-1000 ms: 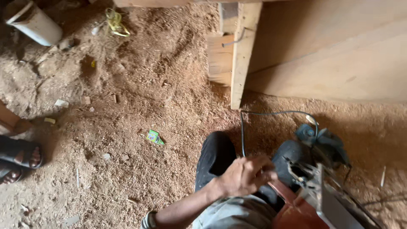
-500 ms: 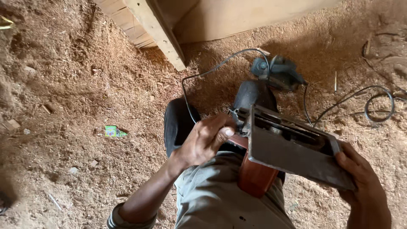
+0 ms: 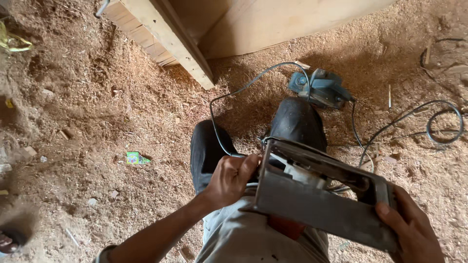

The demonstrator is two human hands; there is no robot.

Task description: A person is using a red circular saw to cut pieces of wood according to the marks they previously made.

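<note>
- Here, a grey metal power saw with a flat rectangular base plate (image 3: 321, 207) is held up over the person's lap, base plate facing the camera and tilted down to the right, with a red part of its body showing beneath.
- The left hand (image 3: 231, 180) has its grip closed on the saw's left end, fingers curled beside the edge of the plate.
- The right hand (image 3: 414, 231) grips the plate's lower right corner, thumb on the face.
- A thin grey cable (image 3: 229, 97) loops from the saw across the sawdust-covered floor (image 3: 97, 122).
- Beyond the dark-trousered knees (image 3: 297, 122) lies a blue-grey electric hand tool (image 3: 319, 87), touching the floor, with a second dark cord (image 3: 438, 122) coiling off to the right.
- A pale wooden plank frame (image 3: 161, 36) stands at the top, and a small green scrap of packaging (image 3: 136, 158) lies well to the left.
</note>
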